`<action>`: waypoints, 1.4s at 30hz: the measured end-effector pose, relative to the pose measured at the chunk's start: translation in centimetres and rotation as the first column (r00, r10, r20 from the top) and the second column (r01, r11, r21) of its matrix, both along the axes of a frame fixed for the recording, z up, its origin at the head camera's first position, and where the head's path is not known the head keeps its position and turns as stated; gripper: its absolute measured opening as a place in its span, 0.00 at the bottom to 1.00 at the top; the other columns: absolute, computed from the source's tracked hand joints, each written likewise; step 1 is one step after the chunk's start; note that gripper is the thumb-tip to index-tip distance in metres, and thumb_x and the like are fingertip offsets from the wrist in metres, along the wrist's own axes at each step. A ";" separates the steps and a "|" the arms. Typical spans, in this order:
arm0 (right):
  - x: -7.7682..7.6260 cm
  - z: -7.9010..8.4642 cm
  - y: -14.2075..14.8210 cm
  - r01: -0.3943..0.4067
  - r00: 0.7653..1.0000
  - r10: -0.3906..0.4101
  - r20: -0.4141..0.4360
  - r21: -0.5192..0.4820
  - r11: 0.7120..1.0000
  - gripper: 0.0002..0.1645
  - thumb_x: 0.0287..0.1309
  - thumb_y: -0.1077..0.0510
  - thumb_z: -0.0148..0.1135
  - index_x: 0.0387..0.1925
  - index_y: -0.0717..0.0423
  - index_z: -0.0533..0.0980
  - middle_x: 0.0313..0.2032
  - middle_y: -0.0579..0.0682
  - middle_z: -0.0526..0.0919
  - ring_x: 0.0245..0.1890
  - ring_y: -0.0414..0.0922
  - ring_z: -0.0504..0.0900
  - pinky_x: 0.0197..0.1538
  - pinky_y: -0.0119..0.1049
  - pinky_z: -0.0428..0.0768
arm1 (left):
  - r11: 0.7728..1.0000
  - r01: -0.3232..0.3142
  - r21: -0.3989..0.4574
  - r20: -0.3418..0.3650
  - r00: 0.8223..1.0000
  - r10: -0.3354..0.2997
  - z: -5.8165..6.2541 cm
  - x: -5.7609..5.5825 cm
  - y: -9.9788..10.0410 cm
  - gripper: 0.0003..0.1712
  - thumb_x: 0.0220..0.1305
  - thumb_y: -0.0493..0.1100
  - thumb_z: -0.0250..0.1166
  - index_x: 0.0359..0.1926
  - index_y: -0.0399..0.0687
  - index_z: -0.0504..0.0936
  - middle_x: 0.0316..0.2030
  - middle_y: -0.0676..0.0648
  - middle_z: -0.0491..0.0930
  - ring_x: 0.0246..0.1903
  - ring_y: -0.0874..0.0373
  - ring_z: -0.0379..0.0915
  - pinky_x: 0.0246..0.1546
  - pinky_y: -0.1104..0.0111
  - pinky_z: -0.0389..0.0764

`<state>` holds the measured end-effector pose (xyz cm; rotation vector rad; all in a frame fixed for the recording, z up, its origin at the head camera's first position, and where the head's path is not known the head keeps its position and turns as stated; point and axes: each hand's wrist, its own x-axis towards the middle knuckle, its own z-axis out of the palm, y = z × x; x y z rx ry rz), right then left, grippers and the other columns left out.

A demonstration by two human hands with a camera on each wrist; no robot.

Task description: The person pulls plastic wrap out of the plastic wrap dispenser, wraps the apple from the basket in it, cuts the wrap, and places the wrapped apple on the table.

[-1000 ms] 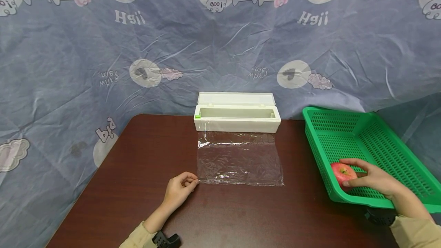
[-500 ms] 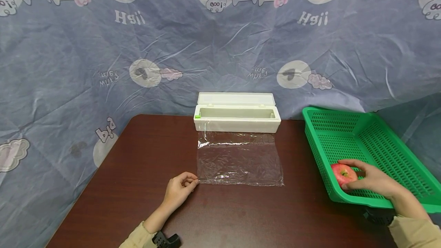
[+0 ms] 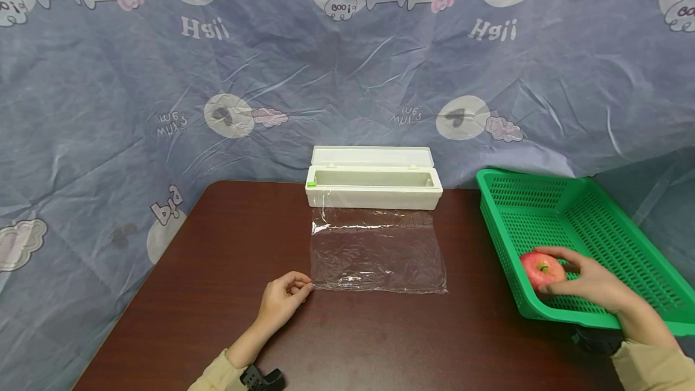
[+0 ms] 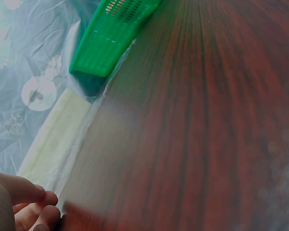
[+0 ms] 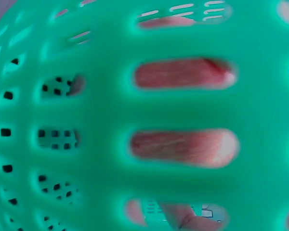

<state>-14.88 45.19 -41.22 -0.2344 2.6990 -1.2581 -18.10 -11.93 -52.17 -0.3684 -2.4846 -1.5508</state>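
A green slotted basket [image 3: 592, 240] sits at the right edge of the brown table [image 3: 217, 294], partly overhanging it. Inside, at its near left corner, lies a red apple [image 3: 542, 270]. The right hand [image 3: 589, 285] reaches over the basket's near wall and its fingers curl round the apple, gripping it from the right side and from above. At the far middle of the table stands a white cling-film dispenser box [image 3: 373, 186] with its lid tipped open; the roll inside is hard to make out. A sheet of clear film [image 3: 377, 252] runs from the box toward the near side and lies flat on the table. The left hand [image 3: 282, 300] rests on the table at the sheet's near left corner, thumb and fingertips pinching that corner.

In the right wrist view the basket wall [image 5: 111, 115] fills the picture, blurred; only strips of the apple's red skin [image 5: 183, 147] show through the slots. The left wrist view is soft; just the fingers [image 4: 36, 211] show at the lower left, with the film a pale haze over the wood. A wrinkled blue printed cloth [image 3: 347, 65] hangs behind.
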 end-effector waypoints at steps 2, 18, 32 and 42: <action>0.0 0.1 0.0 -0.004 1.000 0.004 0.000 0.003 1.000 0.40 0.53 0.62 0.66 0.65 0.60 0.59 0.42 0.58 0.73 0.35 0.42 0.75 0.31 0.42 0.78 | 1.000 -0.001 -0.001 -0.002 1.000 0.001 0.0 0.0 0.0 0.04 0.55 0.38 0.69 0.31 0.53 0.83 0.22 0.57 0.81 0.17 0.64 0.74 0.16 0.74 0.69; 0.0 0.5 0.2 0.091 0.992 -0.086 -0.087 0.052 0.994 0.40 0.56 0.59 0.65 0.68 0.48 0.59 0.47 0.54 0.69 0.39 0.33 0.69 0.31 0.39 0.75 | 1.000 0.007 0.004 -0.009 1.000 -0.007 0.0 0.0 0.0 0.04 0.55 0.38 0.69 0.32 0.51 0.83 0.22 0.56 0.81 0.17 0.64 0.74 0.16 0.73 0.70; 0.6 1.4 -0.8 0.175 0.970 -0.172 -0.174 0.001 0.985 0.40 0.59 0.60 0.61 0.69 0.38 0.57 0.47 0.31 0.63 0.41 0.29 0.65 0.31 0.34 0.74 | 1.000 0.014 0.015 -0.023 1.000 -0.014 -0.1 -0.1 0.0 0.04 0.54 0.37 0.69 0.31 0.50 0.83 0.22 0.56 0.81 0.17 0.64 0.74 0.16 0.73 0.71; 1.0 1.7 -2.0 0.155 0.959 -0.186 -0.214 -0.156 0.976 0.41 0.58 0.68 0.59 0.68 0.37 0.59 0.48 0.31 0.66 0.42 0.27 0.68 0.33 0.25 0.76 | 1.000 0.011 0.018 -0.023 1.000 -0.010 -0.1 0.0 0.0 0.05 0.54 0.38 0.69 0.31 0.52 0.82 0.21 0.56 0.81 0.16 0.64 0.74 0.16 0.73 0.70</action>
